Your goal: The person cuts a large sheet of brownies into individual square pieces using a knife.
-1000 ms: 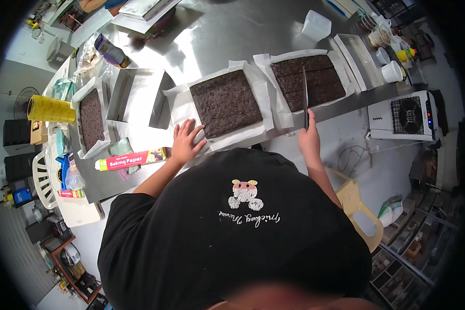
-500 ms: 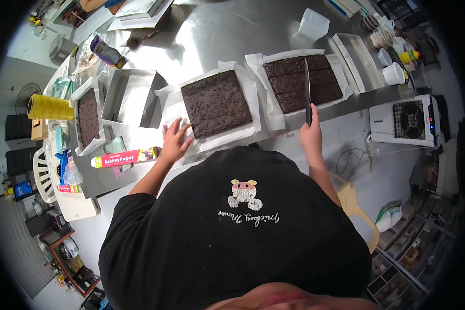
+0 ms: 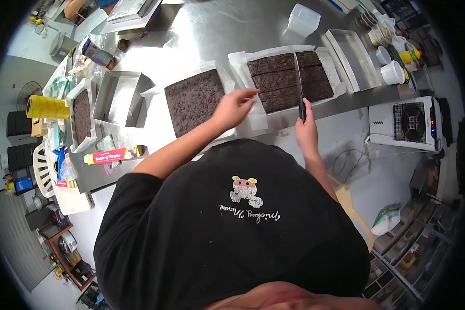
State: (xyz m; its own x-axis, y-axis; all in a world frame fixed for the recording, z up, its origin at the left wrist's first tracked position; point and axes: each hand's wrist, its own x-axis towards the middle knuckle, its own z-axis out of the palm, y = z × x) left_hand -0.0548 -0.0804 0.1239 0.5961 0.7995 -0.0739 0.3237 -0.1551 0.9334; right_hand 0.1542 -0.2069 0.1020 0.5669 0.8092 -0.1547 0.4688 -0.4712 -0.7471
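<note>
My right hand [image 3: 306,124] grips the black handle of a long knife [image 3: 297,72], its blade pointing away from me over a dark brownie slab [image 3: 271,85]. Cut lines run across this slab, which lies on white baking paper [image 3: 237,63]. My left hand [image 3: 235,109] holds nothing; its fingers are loosely bent and a little apart, near the left edge of that paper. Partly hidden behind my left hand and forearm is a second brownie slab [image 3: 191,98], uncut on its visible top.
Left on the steel table [image 3: 227,26] are an empty square tin [image 3: 120,98], a smaller brownie [image 3: 81,116] in a lined pan and a baking paper box [image 3: 112,155]. A shallow tray [image 3: 354,59] and plastic tub [image 3: 303,20] stand right. Part of another person shows top left.
My left hand has left the near-left corner of the uncut slab and reached right, towards the cut slab's paper. The knife stays in my right hand, over the cut slab.
</note>
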